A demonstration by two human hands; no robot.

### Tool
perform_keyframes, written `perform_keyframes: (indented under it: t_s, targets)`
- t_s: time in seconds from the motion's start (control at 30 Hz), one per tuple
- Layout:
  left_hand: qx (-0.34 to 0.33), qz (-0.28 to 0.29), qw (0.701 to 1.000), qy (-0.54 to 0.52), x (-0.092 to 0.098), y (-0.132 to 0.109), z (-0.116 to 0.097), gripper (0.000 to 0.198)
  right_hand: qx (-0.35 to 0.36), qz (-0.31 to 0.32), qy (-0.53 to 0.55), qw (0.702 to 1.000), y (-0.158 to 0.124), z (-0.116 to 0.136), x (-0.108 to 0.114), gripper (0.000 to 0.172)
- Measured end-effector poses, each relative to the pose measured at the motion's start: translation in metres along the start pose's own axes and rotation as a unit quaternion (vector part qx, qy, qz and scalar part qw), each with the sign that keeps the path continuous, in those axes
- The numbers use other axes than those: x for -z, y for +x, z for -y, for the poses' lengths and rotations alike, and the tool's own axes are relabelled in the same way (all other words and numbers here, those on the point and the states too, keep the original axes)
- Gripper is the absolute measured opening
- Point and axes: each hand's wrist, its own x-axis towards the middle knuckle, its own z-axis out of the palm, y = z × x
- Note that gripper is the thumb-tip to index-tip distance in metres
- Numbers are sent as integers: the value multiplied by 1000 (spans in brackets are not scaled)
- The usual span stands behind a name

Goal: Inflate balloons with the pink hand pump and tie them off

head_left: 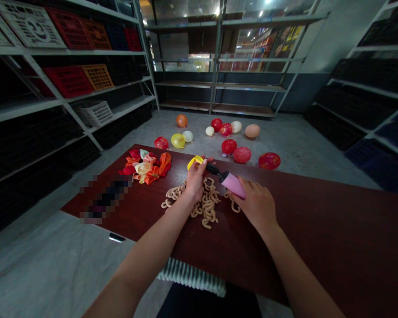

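Observation:
My left hand (196, 176) is closed on a limp yellow balloon (194, 162), pinched by its neck at the black nozzle (213, 169) of a balloon pump. Wrapped round the pink barrel of the balloon pump (232, 184) is my right hand (257, 203). The pump points to the left, toward the yellow balloon. Beneath both hands lies a loose heap of tan, curly strips (209, 203) on the table. To the left is a pile of flat balloons (149, 165) in red, orange, cream and pale green.
The dark red table (318, 229) spans the front. Several blown-up balloons (242, 154) rest on the floor beyond it. Metal shelves (215, 84) stand at the back, with plastic crates (68, 81) on the left racks. A blurred-out dark item (108, 198) lies at the table's left.

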Motion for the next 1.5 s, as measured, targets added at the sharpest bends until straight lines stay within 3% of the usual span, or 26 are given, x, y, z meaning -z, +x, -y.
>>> perform_keyframes:
  t_s: [0.47, 0.53, 0.63, 0.77, 0.97, 1.13, 1.27, 1.5]
  targets:
    - [45, 45, 998, 1, -1, -1, -6, 25, -8, -8, 16, 1000, 0, 2, 1, 50]
    - [84, 57, 994, -24, -3, -2, -9, 23, 0, -11, 21, 1000, 0, 2, 1, 50]
    - [147, 73, 982, -90, -7, -5, -16, 35, 18, -12, 29, 999, 0, 6, 1, 51]
    - [149, 85, 974, -150, -9, -8, -22, 44, 30, -8, 33, 999, -1, 12, 1, 54]
    - [131, 2, 977, -169, -4, -5, -27, 42, 41, 21, 24, 999, -1, 20, 2, 57]
    - [80, -36, 980, -176, 1, 1, -34, 34, 43, 47, 30, 997, -1, 27, 3, 43]
    - [45, -61, 980, -182, 2, 4, -40, 13, 48, 33, 15, 998, 0, 30, 3, 42]
    - [-11, -122, 972, -199, 11, 11, -61, 18, 58, 9, 1, 998, 3, 25, 1, 47]
